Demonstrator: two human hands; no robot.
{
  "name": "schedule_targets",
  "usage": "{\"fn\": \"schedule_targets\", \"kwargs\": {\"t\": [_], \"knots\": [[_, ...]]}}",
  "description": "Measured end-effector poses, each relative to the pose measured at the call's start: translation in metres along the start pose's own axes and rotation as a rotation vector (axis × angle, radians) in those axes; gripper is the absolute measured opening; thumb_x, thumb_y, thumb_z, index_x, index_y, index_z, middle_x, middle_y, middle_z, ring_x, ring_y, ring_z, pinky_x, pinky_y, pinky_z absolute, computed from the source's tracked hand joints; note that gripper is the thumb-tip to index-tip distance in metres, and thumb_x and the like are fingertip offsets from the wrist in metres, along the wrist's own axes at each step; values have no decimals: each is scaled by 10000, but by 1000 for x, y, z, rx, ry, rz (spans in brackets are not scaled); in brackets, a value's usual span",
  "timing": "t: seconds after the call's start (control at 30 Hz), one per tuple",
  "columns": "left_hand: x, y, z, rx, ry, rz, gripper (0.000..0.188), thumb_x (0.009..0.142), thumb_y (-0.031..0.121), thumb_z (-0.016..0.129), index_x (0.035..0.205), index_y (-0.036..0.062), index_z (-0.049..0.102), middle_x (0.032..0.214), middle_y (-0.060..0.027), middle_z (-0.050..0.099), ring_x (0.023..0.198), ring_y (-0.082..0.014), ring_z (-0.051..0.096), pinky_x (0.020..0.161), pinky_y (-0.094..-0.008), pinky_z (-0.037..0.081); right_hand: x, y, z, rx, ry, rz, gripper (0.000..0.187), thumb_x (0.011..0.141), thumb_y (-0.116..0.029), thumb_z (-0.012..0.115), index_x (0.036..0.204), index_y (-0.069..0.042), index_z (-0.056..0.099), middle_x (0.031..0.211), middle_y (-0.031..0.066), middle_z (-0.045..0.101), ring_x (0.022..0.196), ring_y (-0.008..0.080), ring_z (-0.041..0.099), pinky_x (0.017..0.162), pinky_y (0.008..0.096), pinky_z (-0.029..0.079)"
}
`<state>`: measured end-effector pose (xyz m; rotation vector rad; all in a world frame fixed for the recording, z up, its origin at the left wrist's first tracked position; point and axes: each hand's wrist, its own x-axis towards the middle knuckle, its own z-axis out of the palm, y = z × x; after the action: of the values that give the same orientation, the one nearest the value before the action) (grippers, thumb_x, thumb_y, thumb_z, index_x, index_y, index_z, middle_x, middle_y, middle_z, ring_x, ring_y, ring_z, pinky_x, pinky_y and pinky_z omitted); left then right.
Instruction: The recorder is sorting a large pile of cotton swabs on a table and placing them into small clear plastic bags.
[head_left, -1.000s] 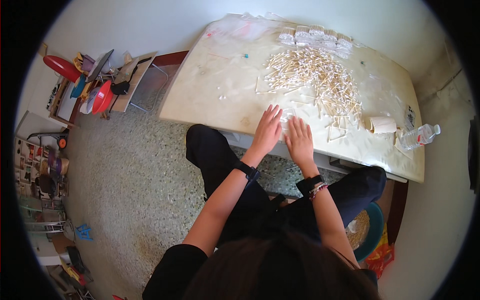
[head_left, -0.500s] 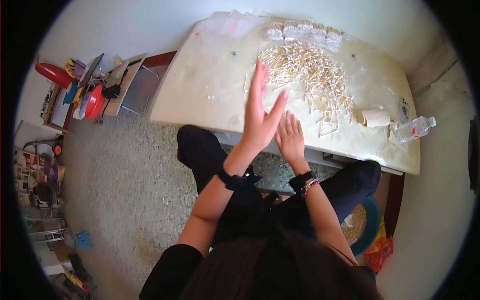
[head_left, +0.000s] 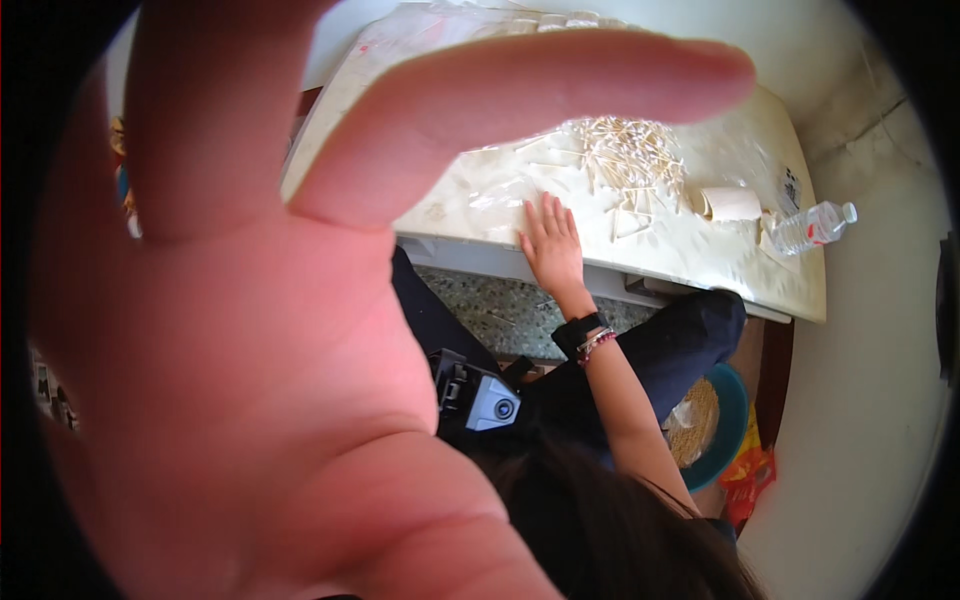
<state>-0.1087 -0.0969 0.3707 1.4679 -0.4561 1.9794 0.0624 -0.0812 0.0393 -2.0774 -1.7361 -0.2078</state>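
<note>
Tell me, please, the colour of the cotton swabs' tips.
The cotton swabs have white tips, seen best in the head view.

Lighting: moderately bright and diffuse, pale on the right-hand wall (head_left: 860, 330), with white sheen on the right part of the tabletop (head_left: 715, 268); trousers (head_left: 660, 345) near-black, little detail. Focus: left hand (head_left: 250, 350) very close to the lens, soft and reddish, its outer fingers blurred into shadow at far left; cotton swabs (head_left: 630, 160) and plastic bottle (head_left: 808, 230) tolerably sharp. Optics: fisheye, straight edges bowed toward the rim, black vignette at corners, thin red line along the left border.
</note>
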Motion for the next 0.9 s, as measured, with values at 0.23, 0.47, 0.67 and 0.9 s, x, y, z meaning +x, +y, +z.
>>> {"fn": "schedule_targets", "kwargs": {"t": [0.23, 0.47, 0.67, 0.9], "knots": [[-11, -9, 11, -70, 14, 38, 477, 942, 405, 266, 1276, 79, 361, 1259, -260, 399, 1187, -399, 380, 990, -565, 307, -6, 11, 1, 19, -10, 28, 474, 912, -316, 422, 1322, -80, 394, 1398, 180, 309, 1305, 325, 270, 1077, 420, 196], [-18, -2, 36, -219, 32, -19, 463, 944, 388, 275, 1270, 72, 366, 1257, -257, 404, 1187, -394, 385, 997, -559, 302, 1, 8, -1, 7, 29, -5, 472, 911, -314, 423, 1320, -78, 396, 1395, 177, 314, 1302, 329, 272, 1075, 422, 200], [-17, 1, 30, -342, 72, -23, 452, 945, 373, 283, 1265, 67, 371, 1255, -255, 409, 1186, -389, 388, 1002, -555, 298, -2, 5, 1, 26, -26, -4, 472, 911, -312, 422, 1322, -82, 393, 1395, 175, 314, 1300, 330, 275, 1074, 421, 203], [-8, 10, 10, -401, 124, -70, 438, 947, 356, 292, 1259, 60, 377, 1253, -252, 414, 1185, -385, 392, 1009, -549, 293, -3, 10, 0, -10, 10, -11, 474, 911, -310, 417, 1330, -89, 385, 1401, 174, 307, 1303, 332, 271, 1076, 420, 200]]}}
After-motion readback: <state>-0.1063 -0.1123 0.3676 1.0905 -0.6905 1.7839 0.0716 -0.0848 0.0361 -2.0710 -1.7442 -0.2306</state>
